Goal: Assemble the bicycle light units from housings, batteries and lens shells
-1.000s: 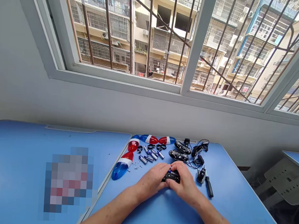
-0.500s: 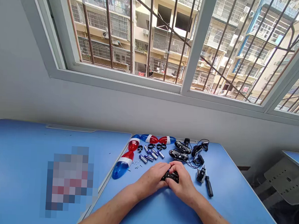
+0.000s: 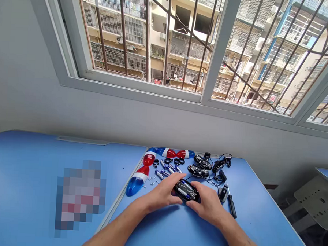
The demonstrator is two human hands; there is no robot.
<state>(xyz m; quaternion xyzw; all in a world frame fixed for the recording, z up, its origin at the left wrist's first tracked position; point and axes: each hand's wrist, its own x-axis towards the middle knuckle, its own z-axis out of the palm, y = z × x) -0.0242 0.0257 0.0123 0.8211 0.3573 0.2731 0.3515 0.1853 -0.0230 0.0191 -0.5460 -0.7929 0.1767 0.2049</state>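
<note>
Between my two hands is a black oval light unit [image 3: 187, 189], held just above the blue table, with its inner side facing up. Batteries with silver and blue casings lie in it next to a circuit board. My left hand [image 3: 168, 191] grips its left end, thumb below and fingers along the far edge. At the right end, my right hand [image 3: 205, 199] holds it between thumb and fingers. Behind my left hand lie several loose batteries [image 3: 159, 174] and small screws [image 3: 151, 179].
Red, white and blue lens covers [image 3: 138, 181] line the left and back. Black ring clamps [image 3: 168, 160] lie near the batteries. More black light units [image 3: 198, 170] with cables stand at the back right. A screwdriver [image 3: 232, 206] lies beside a black box-shaped part [image 3: 223, 193]. A pixelated patch covers the left table.
My hands have moved apart to the ends of the light unit. Its inner side with the batteries now shows, where fingers covered most of it before. The view has shifted slightly.
</note>
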